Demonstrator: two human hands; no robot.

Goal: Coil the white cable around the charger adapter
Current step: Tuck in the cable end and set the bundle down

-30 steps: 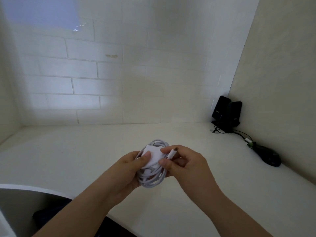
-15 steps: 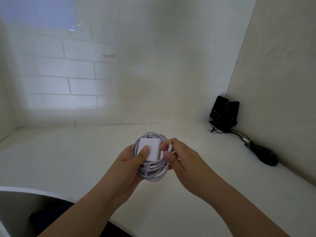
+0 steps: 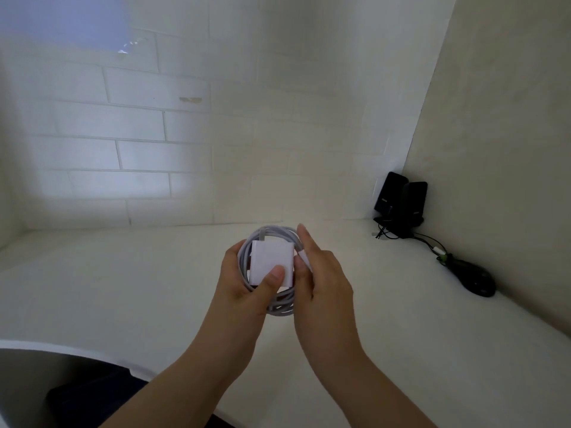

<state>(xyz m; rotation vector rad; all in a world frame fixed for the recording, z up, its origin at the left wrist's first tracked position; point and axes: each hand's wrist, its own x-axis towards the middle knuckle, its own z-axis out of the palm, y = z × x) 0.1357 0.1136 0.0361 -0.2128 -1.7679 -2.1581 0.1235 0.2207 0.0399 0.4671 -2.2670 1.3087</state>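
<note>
Cable nearly wound, the loose end being tucked in above the desk.

Nearest, the left hand (image 3: pixel 247 282) has its grip closed on the charger adapter (image 3: pixel 272 262), thumb pressed on its flat face, now turned square to the camera where a second ago it lay tilted. The white cable (image 3: pixel 278 305) rings the adapter in several loops. The right hand (image 3: pixel 321 273) has moved in flat against the coil's right side, pinching the cable's end; judging by this, only securing remains. Beyond, the desk (image 3: pixel 123 288) carries black speakers (image 3: pixel 398 199) in the far corner.
</note>
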